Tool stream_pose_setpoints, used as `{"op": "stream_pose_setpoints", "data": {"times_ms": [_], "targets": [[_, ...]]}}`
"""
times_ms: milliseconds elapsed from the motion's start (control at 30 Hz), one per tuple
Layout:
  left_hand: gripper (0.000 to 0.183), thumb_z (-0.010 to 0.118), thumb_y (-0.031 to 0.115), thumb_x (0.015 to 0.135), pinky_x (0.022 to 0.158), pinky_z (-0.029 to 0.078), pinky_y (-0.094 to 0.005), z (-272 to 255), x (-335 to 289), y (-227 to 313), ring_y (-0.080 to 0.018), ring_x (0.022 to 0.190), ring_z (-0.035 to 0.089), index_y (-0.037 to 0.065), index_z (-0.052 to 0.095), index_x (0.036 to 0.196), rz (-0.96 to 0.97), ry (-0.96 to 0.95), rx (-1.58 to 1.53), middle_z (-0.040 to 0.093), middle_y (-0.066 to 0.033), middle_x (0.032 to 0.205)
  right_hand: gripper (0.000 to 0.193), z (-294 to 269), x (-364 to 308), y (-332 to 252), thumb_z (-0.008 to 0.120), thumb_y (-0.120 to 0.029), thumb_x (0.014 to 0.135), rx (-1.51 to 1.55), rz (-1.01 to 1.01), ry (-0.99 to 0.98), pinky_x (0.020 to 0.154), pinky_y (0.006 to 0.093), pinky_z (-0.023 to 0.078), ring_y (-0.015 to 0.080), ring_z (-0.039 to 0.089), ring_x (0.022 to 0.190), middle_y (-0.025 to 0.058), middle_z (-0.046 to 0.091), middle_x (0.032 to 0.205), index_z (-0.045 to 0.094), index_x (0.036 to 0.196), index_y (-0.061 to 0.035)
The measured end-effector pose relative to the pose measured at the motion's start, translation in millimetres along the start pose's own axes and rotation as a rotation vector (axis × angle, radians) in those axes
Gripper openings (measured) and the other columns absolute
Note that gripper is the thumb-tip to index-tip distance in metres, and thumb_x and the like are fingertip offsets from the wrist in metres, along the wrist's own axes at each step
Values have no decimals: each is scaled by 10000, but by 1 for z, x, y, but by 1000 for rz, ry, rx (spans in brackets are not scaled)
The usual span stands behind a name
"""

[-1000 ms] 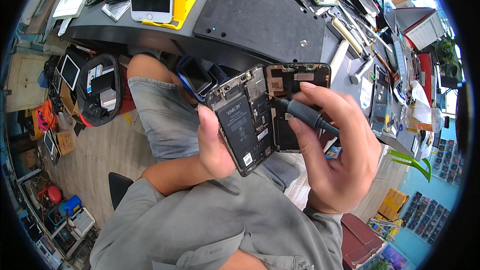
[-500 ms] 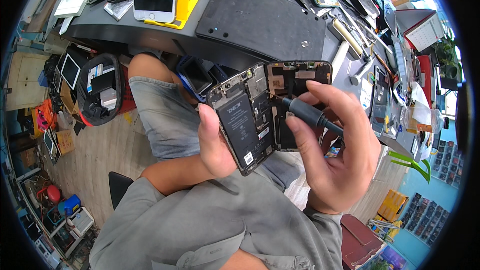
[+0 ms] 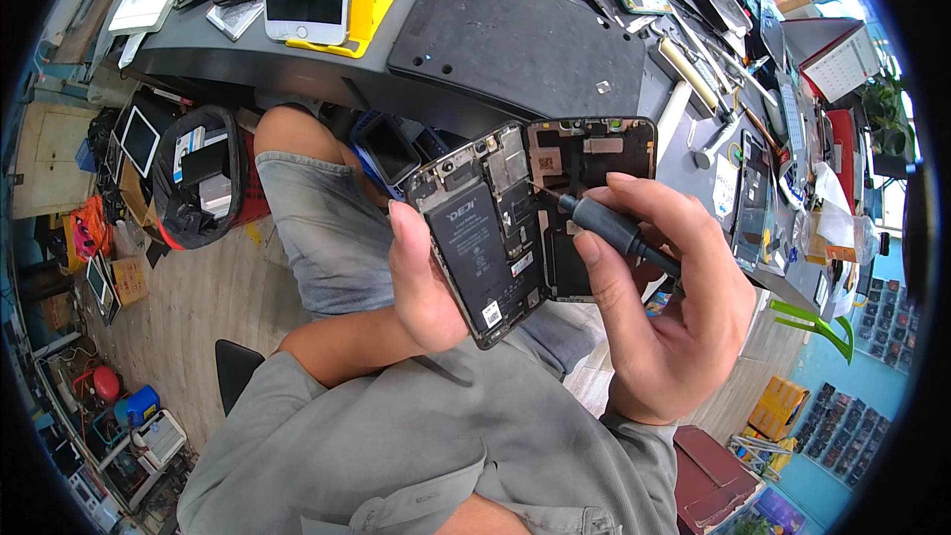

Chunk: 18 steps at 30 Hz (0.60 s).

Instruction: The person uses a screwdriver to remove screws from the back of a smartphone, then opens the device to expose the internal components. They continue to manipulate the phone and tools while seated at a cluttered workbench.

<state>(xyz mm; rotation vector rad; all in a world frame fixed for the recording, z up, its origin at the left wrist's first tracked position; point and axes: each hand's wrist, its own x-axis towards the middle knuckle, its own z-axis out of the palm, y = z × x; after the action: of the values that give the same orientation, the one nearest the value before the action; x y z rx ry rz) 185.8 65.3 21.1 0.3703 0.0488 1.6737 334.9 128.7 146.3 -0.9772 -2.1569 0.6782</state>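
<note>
My left hand (image 3: 426, 282) holds an opened smartphone (image 3: 466, 238) above my lap, gripping its left edge; most of the fingers are hidden behind it. The phone's body shows a black battery and metal-covered boards. Its screen half (image 3: 594, 154) is folded out to the right like a book. In my right hand (image 3: 684, 297) is a black-handled screwdriver (image 3: 609, 226), pinched between thumb and fingers. The screwdriver's thin tip points left, at the inner parts along the phone body's right side; whether it touches cannot be made out.
On the desk ahead lie a dark flat panel (image 3: 525, 35) and a white phone on a yellow stand (image 3: 371, 10). Tools and phone parts crowd the desk's right side, including a small hammer (image 3: 715, 142). A bin (image 3: 203, 178) stands on the floor at left.
The right thumb and the screwdriver have shifted slightly, and the handle appears turned a little in the fingers. The phone has barely moved in my left hand.
</note>
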Motion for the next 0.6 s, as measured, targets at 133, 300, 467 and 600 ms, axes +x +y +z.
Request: {"op": "stream_pose_setpoints", "data": {"times_ms": [133,300,467,600], "targets": [[1241,321,995,1006,1200,561,-527,-1,2,-2,-345,1466,631,-20,382,1717,38,-17,-50,568,-252,1649,435,-3,-3,0,861,119,856,9,-19,4,863,298,608,210,803,973,183,836,1069,754,1275,74],[1163,317,949,1049,1180,573,-518,3,5,5,-333,1430,661,-6,430,1703,32,8,-111,622,-216,1608,421,-12,-12,-2,861,116,848,33,-6,-39,821,281,602,186,785,936,192,833,1074,755,1252,72],[1044,331,865,1111,1120,612,-496,9,11,18,-310,1334,720,-1,501,1668,139,94,-132,671,-182,1559,444,-15,-21,15,890,152,768,124,-150,-141,556,287,542,216,791,788,213,835,1055,763,1189,90],[994,350,832,1130,1058,647,-456,17,16,25,-280,1261,755,4,528,1650,175,180,-77,693,-164,1534,455,-15,-31,20,882,165,746,160,-148,-201,572,298,567,271,800,807,234,824,1051,751,1178,107]]}}
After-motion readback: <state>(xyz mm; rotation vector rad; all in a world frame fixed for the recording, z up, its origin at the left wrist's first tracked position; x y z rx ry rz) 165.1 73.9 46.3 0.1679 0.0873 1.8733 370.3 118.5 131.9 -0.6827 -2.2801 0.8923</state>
